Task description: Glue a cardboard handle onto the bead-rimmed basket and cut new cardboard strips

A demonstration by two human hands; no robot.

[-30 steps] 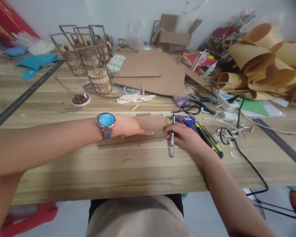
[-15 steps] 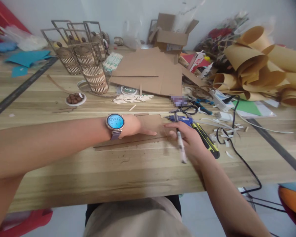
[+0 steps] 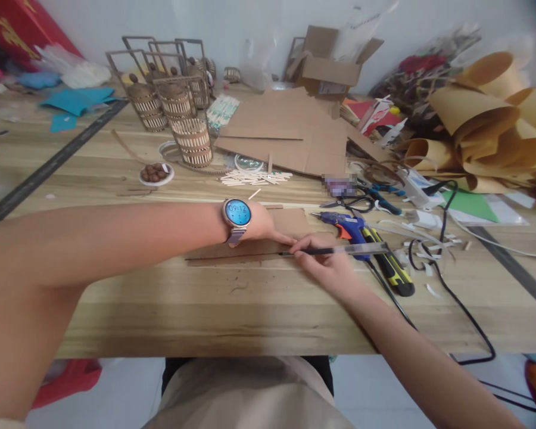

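My left hand [image 3: 265, 225], with a round blue-faced watch [image 3: 237, 213] on the wrist, lies flat with fingers stretched out on a brown cardboard piece [image 3: 295, 221] on the wooden table [image 3: 232, 304]. My right hand [image 3: 326, 262] pinches a slim craft knife [image 3: 339, 251] that lies almost level, its tip pointing left against the lower edge of the cardboard, next to my left fingertips. A narrow cardboard strip [image 3: 226, 259] runs along the front edge of the piece.
A blue glue gun [image 3: 346, 223] and a yellow-black cutter [image 3: 390, 268] lie right of my right hand, with a black cable [image 3: 455, 298]. Scissors [image 3: 352, 201], wooden sticks [image 3: 254, 177], woven baskets [image 3: 192, 140], flat cardboard [image 3: 286, 131], a box [image 3: 330, 68] and paper rolls [image 3: 486, 119] fill the back.
My right hand has turned the knife from upright to nearly level and brought its tip left to the cardboard's lower edge. The left hand stays pressed on the cardboard.
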